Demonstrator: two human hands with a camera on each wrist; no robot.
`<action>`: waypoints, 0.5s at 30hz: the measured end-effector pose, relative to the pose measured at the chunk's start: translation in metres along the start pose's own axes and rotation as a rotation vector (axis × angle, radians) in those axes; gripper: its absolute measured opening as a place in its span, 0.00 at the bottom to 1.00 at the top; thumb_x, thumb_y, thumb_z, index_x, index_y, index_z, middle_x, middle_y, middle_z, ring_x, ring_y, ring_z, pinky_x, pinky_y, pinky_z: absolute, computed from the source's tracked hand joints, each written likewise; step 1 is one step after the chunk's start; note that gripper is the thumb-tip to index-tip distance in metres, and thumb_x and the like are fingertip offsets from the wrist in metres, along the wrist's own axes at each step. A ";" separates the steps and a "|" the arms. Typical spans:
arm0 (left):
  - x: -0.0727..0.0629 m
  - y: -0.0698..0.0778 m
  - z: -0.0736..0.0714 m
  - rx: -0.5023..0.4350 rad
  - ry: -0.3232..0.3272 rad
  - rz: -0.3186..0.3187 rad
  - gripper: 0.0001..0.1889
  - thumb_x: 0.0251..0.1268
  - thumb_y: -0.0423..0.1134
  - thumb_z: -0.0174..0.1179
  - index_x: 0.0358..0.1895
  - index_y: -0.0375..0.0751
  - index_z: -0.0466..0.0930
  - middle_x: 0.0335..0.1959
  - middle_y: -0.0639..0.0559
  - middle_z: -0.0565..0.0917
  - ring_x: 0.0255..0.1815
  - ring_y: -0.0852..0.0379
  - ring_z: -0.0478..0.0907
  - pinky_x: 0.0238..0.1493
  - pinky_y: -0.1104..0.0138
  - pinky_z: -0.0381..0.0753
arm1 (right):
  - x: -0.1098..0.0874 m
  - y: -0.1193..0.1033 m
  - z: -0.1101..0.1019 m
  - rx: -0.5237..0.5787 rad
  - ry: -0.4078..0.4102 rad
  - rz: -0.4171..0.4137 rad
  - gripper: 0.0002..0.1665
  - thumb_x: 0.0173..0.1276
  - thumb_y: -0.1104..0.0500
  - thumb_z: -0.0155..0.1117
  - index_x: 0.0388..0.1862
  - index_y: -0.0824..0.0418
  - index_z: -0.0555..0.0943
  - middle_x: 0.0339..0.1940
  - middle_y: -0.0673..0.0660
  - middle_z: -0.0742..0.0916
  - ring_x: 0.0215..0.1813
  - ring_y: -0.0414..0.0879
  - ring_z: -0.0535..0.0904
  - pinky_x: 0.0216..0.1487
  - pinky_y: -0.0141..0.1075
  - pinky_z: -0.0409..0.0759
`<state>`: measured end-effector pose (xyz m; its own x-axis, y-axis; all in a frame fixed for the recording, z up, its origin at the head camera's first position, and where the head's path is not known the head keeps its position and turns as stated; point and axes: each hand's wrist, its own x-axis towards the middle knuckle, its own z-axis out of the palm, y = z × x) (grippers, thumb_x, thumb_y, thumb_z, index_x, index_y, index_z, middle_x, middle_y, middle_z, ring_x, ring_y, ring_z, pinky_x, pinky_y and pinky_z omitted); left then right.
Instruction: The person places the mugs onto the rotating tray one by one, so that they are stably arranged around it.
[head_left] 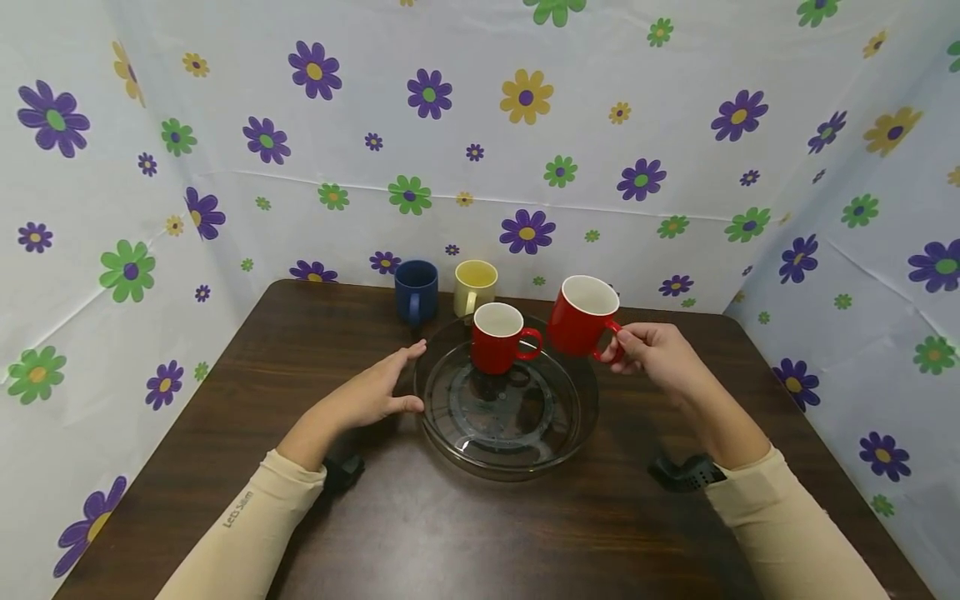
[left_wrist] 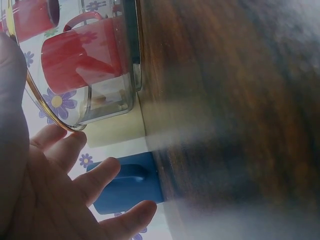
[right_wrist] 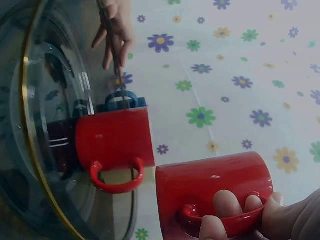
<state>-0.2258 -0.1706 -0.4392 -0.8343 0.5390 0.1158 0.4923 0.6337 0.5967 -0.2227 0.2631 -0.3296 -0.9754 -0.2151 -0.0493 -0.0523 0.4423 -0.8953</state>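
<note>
My right hand (head_left: 648, 354) grips a red mug (head_left: 581, 317) with a white inside by its handle. That mug is held up over the right back rim of a round clear glass dish (head_left: 506, 462). A second red mug (head_left: 497, 340) stands upright inside the dish, toward its back, handle to the right. My left hand (head_left: 378, 387) is at the dish's left side, thumb and fingers spread. In the left wrist view its fingertips (left_wrist: 75, 142) lie at the glass rim, and it holds nothing else.
Behind the dish stand a blue mug (head_left: 416, 292) and a pale yellow mug (head_left: 476, 283), near the back edge of the dark wooden table (head_left: 480, 542). A white curtain (head_left: 480, 50) printed with flowers hangs around the back and sides.
</note>
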 end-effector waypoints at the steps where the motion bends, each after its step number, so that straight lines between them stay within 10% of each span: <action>1: 0.000 0.000 0.000 0.000 0.000 0.001 0.48 0.63 0.48 0.71 0.79 0.34 0.52 0.81 0.38 0.54 0.80 0.39 0.53 0.77 0.44 0.54 | -0.001 0.001 0.002 -0.001 -0.004 0.002 0.19 0.81 0.59 0.53 0.49 0.78 0.80 0.36 0.59 0.90 0.35 0.45 0.85 0.42 0.34 0.86; 15: 0.001 0.000 0.001 -0.010 -0.001 0.006 0.48 0.63 0.48 0.71 0.79 0.33 0.52 0.81 0.37 0.54 0.80 0.38 0.53 0.76 0.44 0.54 | -0.007 0.012 0.020 -0.008 -0.080 0.060 0.19 0.81 0.59 0.52 0.47 0.76 0.81 0.40 0.67 0.89 0.36 0.52 0.85 0.44 0.39 0.87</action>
<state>-0.2264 -0.1692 -0.4399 -0.8314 0.5429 0.1188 0.4946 0.6253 0.6036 -0.2123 0.2527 -0.3482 -0.9566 -0.2567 -0.1382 0.0037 0.4635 -0.8861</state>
